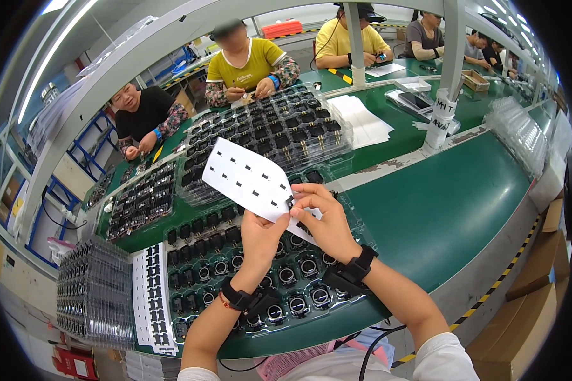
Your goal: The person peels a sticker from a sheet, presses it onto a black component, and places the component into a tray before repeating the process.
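A white sheet [245, 179] with rows of small black stickers is held up above the trays, its near end bent. My left hand [259, 244] is closed on the sheet's near edge, the thumb lying on top. The fingers of my right hand [329, 222] are pinched at the same end, on a small black sticker [290, 202] by the sheet's edge. Beneath both hands lies a clear plastic tray [356, 238] with black parts in its pockets, several showing round, ringed faces [287, 275].
At the left stands a tall stack of clear trays [92, 292], with more sticker sheets [152, 298] beside it. Farther off are filled trays [267, 124], white papers [361, 120] and a metal post [443, 114]. Co-workers sit across the green table [451, 203]. Cardboard boxes [521, 324] stand at the right.
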{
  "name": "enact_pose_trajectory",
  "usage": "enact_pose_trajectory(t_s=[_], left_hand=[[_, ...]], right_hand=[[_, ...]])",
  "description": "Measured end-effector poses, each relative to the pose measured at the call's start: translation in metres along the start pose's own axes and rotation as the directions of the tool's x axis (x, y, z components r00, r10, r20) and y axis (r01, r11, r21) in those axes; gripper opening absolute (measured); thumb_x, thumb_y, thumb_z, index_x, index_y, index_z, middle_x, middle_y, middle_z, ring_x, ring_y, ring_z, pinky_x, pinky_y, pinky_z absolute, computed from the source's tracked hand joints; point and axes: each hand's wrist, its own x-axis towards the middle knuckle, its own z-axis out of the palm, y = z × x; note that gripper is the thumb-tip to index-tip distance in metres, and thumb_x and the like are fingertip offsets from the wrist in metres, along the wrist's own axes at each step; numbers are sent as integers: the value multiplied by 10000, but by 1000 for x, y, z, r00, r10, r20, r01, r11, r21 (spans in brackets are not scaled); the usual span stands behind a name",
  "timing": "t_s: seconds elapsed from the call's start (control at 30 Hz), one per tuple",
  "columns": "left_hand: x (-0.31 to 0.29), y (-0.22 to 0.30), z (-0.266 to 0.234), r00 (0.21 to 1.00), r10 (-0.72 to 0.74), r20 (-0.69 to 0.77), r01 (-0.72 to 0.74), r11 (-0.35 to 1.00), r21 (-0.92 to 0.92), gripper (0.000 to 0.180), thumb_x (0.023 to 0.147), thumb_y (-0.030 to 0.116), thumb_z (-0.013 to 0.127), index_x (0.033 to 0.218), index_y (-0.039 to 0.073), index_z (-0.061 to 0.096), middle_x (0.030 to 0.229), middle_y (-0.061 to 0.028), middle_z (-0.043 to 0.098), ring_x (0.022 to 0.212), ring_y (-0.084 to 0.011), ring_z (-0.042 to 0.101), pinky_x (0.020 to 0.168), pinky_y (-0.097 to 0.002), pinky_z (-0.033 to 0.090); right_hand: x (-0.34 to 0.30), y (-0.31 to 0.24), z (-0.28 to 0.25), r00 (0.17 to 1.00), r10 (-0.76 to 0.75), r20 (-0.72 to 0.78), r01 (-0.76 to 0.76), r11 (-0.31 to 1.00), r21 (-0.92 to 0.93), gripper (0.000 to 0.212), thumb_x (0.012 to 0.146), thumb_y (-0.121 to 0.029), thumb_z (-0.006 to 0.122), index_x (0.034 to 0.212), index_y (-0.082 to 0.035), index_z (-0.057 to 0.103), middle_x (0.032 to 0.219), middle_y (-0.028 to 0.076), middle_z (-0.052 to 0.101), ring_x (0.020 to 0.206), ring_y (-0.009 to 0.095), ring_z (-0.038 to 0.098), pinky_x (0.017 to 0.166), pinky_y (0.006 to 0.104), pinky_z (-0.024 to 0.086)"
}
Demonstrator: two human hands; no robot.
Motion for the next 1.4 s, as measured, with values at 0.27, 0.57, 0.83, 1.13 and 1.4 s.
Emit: enact_pose_trajectory(t_s=[0.27,0.57,0.83,1.13,1.4], left_hand=[[1,2,1,999,47,-20,-47,999,-22,405,784,-88,577,1163,-39,444,1069,-119,606,944,-161,619,793,-276,510],[0,2,-1,998,68,-20,-68,998,-16,384,772,-87,569,1140,-39,470,1051,-108,611,914,-146,618,761,-261,501],[0,4,2,997,66,-27,-67,997,-24,382,764,-85,567,1132,-38,476,1045,-104,610,907,-142,614,765,-260,494],[4,-1,2,999,33,-40,-35,999,-41,376,769,-87,568,1130,-33,478,1059,-102,607,925,-148,612,790,-269,493],[34,-4,-9,867,-330,373,413,895,-168,374,812,-27,623,1154,-34,473,1086,-111,615,939,-188,630,792,-314,526]], right_hand=[[0,2,2,990,131,56,-139,971,194,65,809,-74,653,817,-9,654,1161,94,590,971,175,565,830,301,441],[1,2,3,972,213,101,-234,917,324,80,838,-74,637,825,1,659,1170,87,587,898,117,560,804,259,445],[1,4,0,954,255,156,-296,877,378,52,856,-30,606,841,3,643,1215,77,546,961,105,551,861,272,452],[1,11,-1,963,256,86,-265,832,487,45,886,-44,575,869,-11,601,1139,68,577,930,96,551,846,260,445],[1,-11,-5,933,148,-328,-51,956,287,53,913,-76,551,932,-26,551,921,32,579,784,94,518,706,242,429]])
